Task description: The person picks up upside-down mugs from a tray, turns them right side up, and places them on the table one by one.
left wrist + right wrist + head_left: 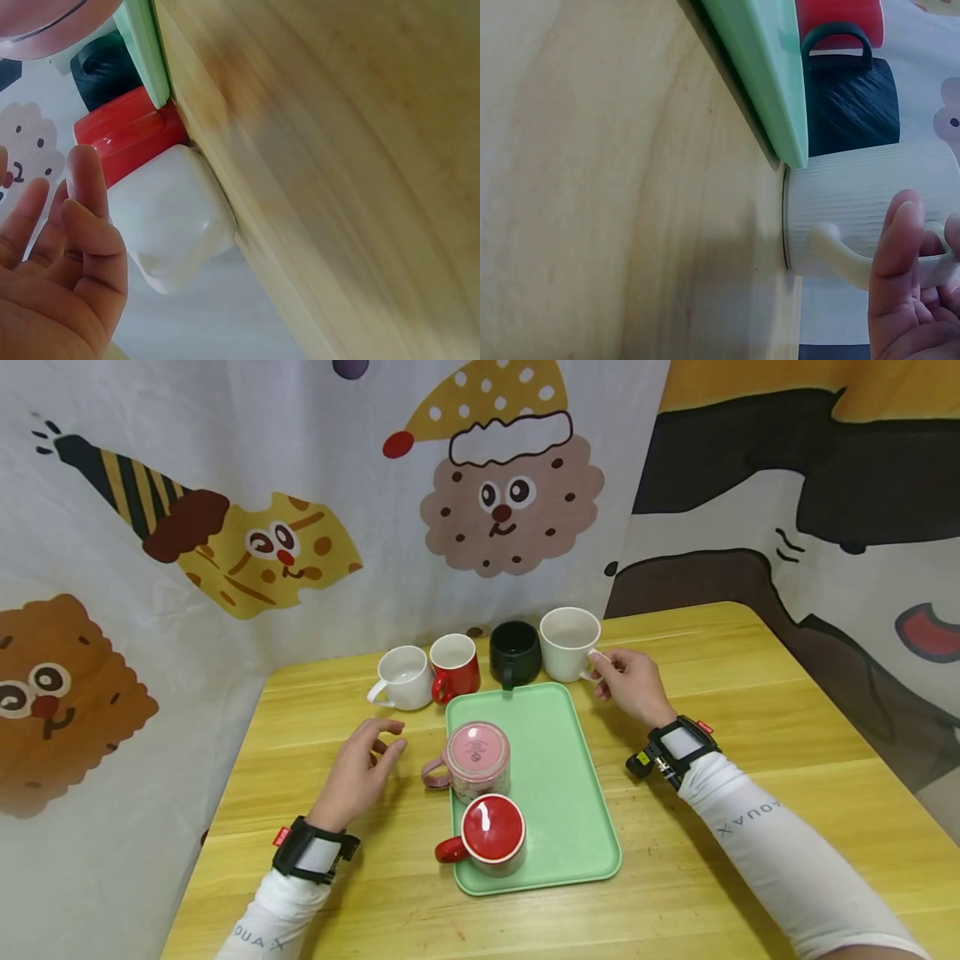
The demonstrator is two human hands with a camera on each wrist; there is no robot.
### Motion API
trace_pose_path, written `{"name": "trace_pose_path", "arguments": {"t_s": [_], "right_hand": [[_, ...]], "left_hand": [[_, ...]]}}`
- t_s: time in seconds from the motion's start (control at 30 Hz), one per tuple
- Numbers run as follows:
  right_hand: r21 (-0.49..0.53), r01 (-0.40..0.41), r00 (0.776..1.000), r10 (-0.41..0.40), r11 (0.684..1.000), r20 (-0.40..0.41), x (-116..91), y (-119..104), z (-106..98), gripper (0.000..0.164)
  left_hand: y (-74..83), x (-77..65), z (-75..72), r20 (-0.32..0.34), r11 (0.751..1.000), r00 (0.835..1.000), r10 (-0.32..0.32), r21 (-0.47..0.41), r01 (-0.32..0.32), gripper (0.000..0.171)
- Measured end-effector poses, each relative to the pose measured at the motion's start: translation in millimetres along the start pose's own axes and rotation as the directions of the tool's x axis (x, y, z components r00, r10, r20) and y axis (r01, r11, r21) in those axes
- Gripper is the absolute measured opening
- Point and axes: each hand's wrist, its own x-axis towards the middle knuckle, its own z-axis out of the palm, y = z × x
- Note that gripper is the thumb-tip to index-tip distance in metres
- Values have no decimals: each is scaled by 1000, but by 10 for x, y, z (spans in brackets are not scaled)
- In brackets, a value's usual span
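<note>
A green tray (555,827) lies between the two sets of fingers. The left hand (356,781) points forward and right, fingers loosely bent and apart. The right hand (634,687), angled forward and left, pinches a white ribbed mug (567,647) by its handle (846,260). Just left of those fingertips, the mug stands upright, long axis vertical, handle toward them.
</note>
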Motion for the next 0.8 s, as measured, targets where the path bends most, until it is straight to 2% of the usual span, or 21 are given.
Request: {"name": "trace_pose_path", "arguments": {"t_s": [0.27,0.4,0.53,0.67,0.8], "right_hand": [[38,2,1000,-3,999,29,-35,48,-22,40],[46,4,999,-6,999,43,-147,27,-38,49],[6,19,999,-19,1000,32,-284,-26,-48,60],[-25,31,1000,-30,999,8,-410,-112,-56,65],[-13,34,999,-34,999,5,-522,-202,-62,67]], "left_hand": [[3,-19,26,-3,1000,1000,-8,-17,8,27],[20,-27,32,4,999,1000,-22,-37,22,28],[36,-34,38,8,998,999,-34,-50,34,30],[49,-34,47,5,998,999,-31,-60,31,28],[71,-13,65,-5,996,1000,-25,-87,25,27]]}}
